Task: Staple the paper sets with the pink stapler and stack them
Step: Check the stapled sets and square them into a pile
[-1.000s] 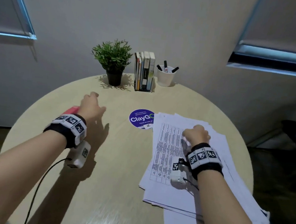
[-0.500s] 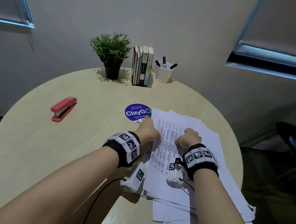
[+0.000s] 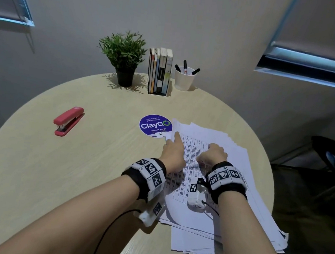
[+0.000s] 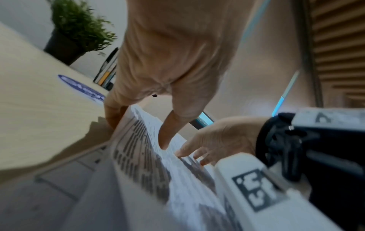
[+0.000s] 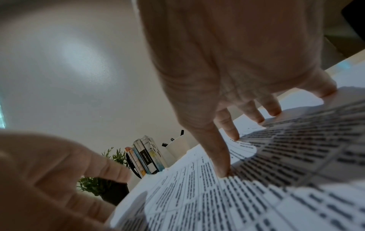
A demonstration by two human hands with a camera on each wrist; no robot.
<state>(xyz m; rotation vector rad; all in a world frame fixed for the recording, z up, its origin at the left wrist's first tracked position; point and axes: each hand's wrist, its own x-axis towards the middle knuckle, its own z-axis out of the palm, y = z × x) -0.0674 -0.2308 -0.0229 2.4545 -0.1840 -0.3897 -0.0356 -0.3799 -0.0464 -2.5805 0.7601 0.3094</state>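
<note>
The pink stapler [image 3: 69, 120] lies alone on the left part of the round table [image 3: 55, 177], far from both hands. A loose pile of white sheets [image 3: 239, 174] covers the right side, with a printed set [image 3: 193, 149] on top. My left hand [image 3: 171, 141] is at that set's upper left edge. In the left wrist view the thumb [image 4: 164, 140] presses on top while the fingers [image 4: 111, 115] curl under the raised edge of the paper [image 4: 142, 164]. My right hand [image 3: 211, 149] presses its fingertips [image 5: 223, 170] down on the printed sheet [image 5: 276, 171].
At the table's back stand a potted plant [image 3: 124, 57], a row of books [image 3: 160, 71] and a white cup of markers [image 3: 184, 77]. A round blue ClayGo sticker [image 3: 154, 125] lies beside the pile. A dark chair [image 3: 333, 159] is off to the right.
My left hand has moved from over the stapler across to the paper pile and taken the top set's left edge. The right hand has stayed on the paper.
</note>
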